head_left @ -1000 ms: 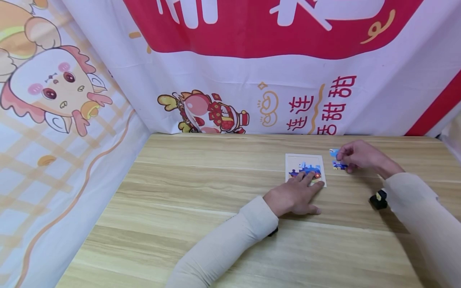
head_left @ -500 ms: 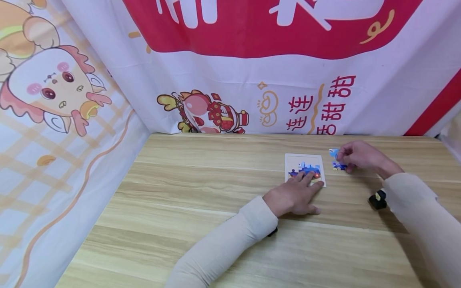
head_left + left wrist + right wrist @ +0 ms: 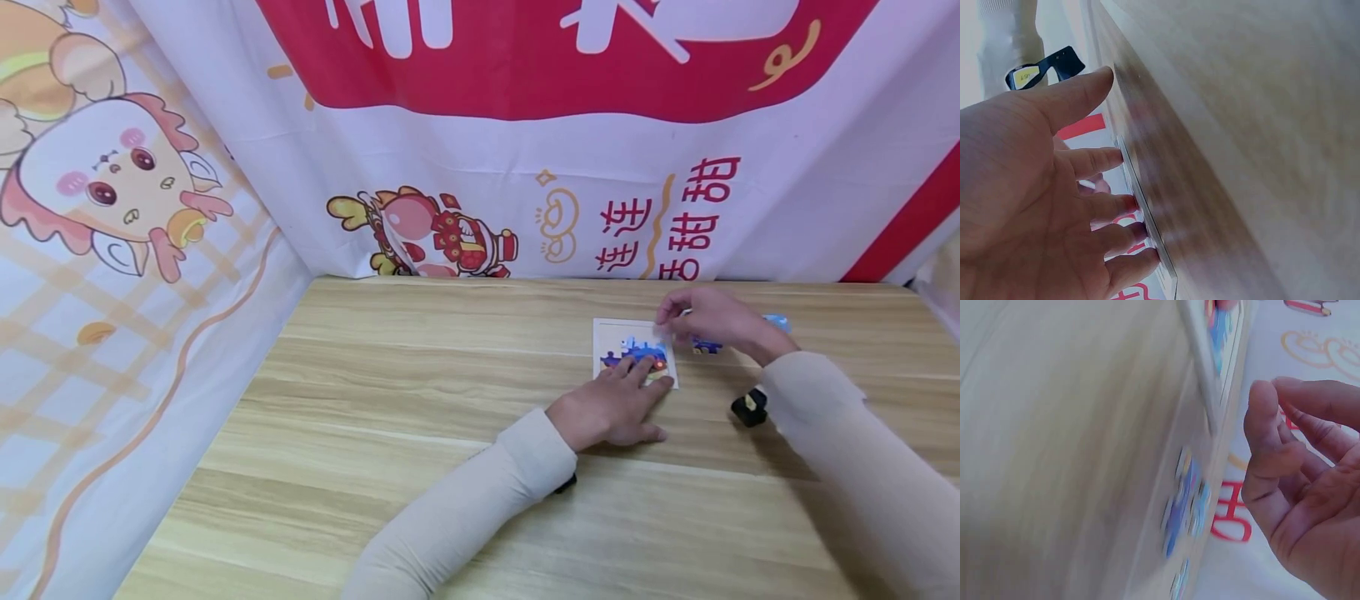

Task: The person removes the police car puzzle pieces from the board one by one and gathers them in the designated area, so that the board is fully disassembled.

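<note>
My left hand (image 3: 618, 408) lies with fingers spread on the framed jigsaw puzzle (image 3: 633, 329), its fingertips over the lower part. The assembled part shows a blue train (image 3: 637, 354); the upper area is bare and pale. In the left wrist view, straight fingers (image 3: 1110, 206) press the board's edge. My right hand (image 3: 712, 321) hovers over the board's upper right corner. Its thumb and index fingertips meet in the right wrist view; I cannot tell whether a piece is between them. Under that hand lies a dark blue puzzle piece (image 3: 707, 344), beside a light blue piece (image 3: 1200, 509).
Another light blue puzzle piece (image 3: 778, 322) lies right of the right hand. The wooden table (image 3: 375, 400) ends at the back against a printed white and red cloth (image 3: 465, 150). A cartoon cloth (image 3: 112, 250) hangs at the left. Black wrist devices (image 3: 750, 407) sit under the sleeves.
My right hand has moved left from the loose pieces to the board's upper right corner, uncovering a light blue piece on the right. The left hand stays in place.
</note>
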A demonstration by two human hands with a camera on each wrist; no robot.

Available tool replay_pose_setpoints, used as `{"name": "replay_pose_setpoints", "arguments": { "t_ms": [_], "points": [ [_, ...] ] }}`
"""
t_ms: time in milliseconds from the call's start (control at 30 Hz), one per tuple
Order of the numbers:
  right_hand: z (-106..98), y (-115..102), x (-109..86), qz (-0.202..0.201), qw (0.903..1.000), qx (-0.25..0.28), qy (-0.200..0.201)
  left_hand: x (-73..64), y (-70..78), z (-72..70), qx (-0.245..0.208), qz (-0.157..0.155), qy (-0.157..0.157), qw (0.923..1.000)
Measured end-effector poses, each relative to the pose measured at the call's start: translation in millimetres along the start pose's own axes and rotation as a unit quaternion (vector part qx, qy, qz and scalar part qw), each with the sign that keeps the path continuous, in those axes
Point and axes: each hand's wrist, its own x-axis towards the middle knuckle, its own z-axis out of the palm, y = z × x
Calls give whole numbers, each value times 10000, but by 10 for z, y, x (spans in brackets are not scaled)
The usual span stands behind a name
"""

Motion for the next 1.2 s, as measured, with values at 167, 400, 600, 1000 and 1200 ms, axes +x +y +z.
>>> {"name": "replay_pose_setpoints", "arguments": {
  "t_ms": [167, 400, 600, 1000, 1200],
  "points": [
    [106, -107, 81, -147, 9991, 317, -233, 0, -12, 1, -25, 5, -10, 10000],
    [175, -113, 171, -215, 9974, 524, -440, 4, -7, -4, -47, 39, 29, 10000],
    [195, -114, 208, -197, 9967, 591, -527, -3, -11, 5, -34, 55, 68, 10000],
    [193, -174, 199, -48, 9979, 270, -591, -60, -11, 30, 207, 164, 286, 9992],
    [215, -186, 209, -18, 9983, 221, -545, -65, -9, 23, 229, 153, 243, 9993]
  ]
}}
